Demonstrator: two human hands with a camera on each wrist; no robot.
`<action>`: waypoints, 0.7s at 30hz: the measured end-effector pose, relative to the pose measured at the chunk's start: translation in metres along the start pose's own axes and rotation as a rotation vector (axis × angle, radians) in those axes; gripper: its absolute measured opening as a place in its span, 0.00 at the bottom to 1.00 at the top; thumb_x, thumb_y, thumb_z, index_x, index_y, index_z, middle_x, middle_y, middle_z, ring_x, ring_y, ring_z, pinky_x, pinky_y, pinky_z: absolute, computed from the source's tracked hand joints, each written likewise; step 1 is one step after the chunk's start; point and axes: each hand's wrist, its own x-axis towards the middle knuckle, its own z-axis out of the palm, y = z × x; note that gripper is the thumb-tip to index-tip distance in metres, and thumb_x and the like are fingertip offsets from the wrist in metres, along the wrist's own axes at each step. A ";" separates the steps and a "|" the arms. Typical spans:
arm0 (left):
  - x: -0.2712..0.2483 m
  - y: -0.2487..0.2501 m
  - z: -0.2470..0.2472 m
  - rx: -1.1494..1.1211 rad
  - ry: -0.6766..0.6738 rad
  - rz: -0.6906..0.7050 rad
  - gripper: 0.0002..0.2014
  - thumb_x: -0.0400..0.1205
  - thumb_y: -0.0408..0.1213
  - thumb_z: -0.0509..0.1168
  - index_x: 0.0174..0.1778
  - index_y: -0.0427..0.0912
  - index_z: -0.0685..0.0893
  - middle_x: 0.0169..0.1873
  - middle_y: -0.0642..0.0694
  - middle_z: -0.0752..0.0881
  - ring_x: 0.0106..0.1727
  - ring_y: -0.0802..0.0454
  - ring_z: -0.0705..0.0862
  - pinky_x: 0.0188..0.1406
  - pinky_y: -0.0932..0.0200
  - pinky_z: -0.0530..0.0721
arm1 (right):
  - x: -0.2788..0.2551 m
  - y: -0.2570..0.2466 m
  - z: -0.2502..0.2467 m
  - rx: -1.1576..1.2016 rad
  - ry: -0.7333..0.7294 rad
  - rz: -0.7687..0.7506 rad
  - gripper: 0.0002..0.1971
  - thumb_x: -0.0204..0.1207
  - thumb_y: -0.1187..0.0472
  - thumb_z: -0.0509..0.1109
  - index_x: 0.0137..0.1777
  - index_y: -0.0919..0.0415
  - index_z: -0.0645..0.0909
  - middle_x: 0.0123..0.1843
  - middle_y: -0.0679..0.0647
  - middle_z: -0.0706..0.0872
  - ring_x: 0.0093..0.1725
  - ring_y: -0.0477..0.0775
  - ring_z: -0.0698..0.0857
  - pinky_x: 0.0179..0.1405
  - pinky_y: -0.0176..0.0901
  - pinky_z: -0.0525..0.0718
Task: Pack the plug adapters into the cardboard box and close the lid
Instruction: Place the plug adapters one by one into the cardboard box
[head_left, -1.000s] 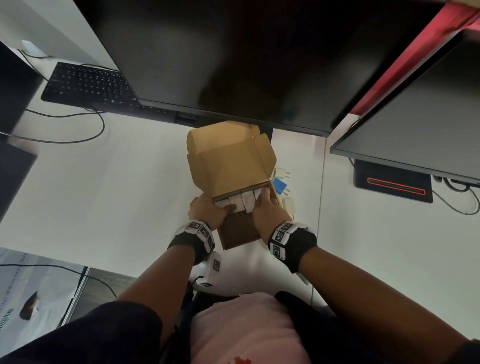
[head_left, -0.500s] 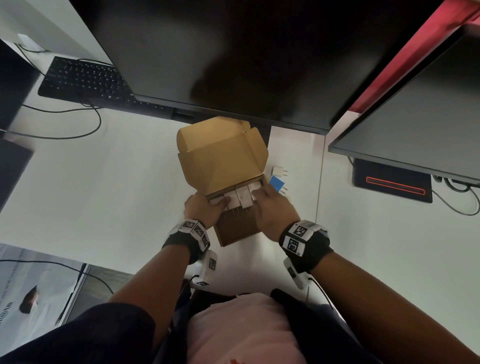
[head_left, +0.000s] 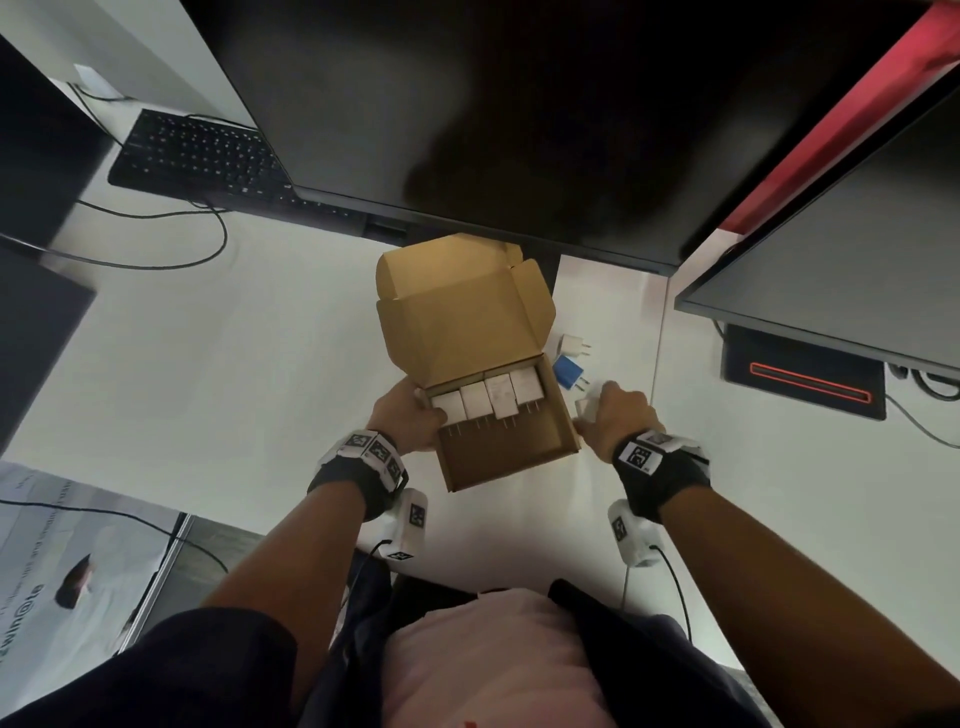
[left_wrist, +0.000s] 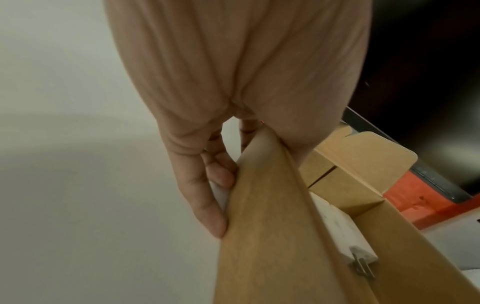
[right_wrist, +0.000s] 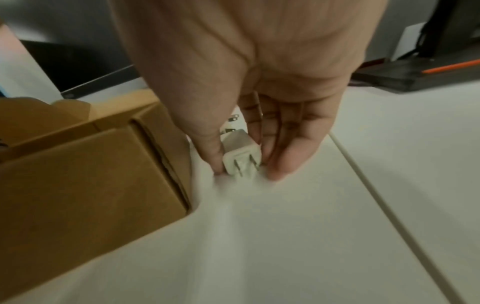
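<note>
A brown cardboard box (head_left: 506, 452) stands open on the white desk, its lid (head_left: 457, 317) tilted up at the back. Several white plug adapters (head_left: 488, 397) lie in a row along its far wall. My left hand (head_left: 410, 415) holds the box's left wall (left_wrist: 272, 216), thumb inside, fingers (left_wrist: 207, 205) outside. Right of the box, my right hand (head_left: 610, 415) pinches a white plug adapter (right_wrist: 241, 153) that lies on the desk, prongs toward the camera. A blue adapter (head_left: 567, 372) and another white adapter (head_left: 571, 345) lie beyond it.
A large dark monitor (head_left: 493, 104) overhangs the box's lid. A second monitor (head_left: 841, 270) with its black base (head_left: 800, 376) stands at the right. A black keyboard (head_left: 208, 158) and cables (head_left: 171, 260) lie at the far left. The desk's front edge runs just below my wrists.
My right hand left the adapters inside the box, moved right over the box's wall, and now pinches a white adapter on the desk. The left hand stays on the box.
</note>
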 end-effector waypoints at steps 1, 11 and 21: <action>-0.001 0.001 -0.001 -0.011 0.002 -0.004 0.12 0.76 0.30 0.65 0.52 0.50 0.80 0.47 0.43 0.89 0.49 0.38 0.93 0.47 0.39 0.95 | -0.003 0.004 0.003 0.028 0.010 0.021 0.24 0.72 0.42 0.77 0.58 0.55 0.74 0.51 0.58 0.85 0.43 0.60 0.85 0.44 0.55 0.89; -0.009 0.008 0.001 0.067 0.038 0.029 0.16 0.76 0.31 0.63 0.60 0.45 0.81 0.47 0.45 0.89 0.46 0.41 0.92 0.47 0.41 0.95 | -0.057 -0.048 -0.036 0.304 0.172 -0.477 0.18 0.75 0.47 0.76 0.61 0.53 0.80 0.51 0.49 0.84 0.46 0.49 0.84 0.47 0.44 0.85; -0.010 0.010 0.000 0.187 0.061 0.063 0.12 0.78 0.32 0.66 0.57 0.43 0.78 0.48 0.43 0.86 0.53 0.37 0.87 0.55 0.46 0.88 | -0.062 -0.121 0.027 -0.233 -0.210 -0.479 0.11 0.80 0.54 0.72 0.55 0.60 0.81 0.48 0.55 0.82 0.42 0.56 0.84 0.39 0.44 0.80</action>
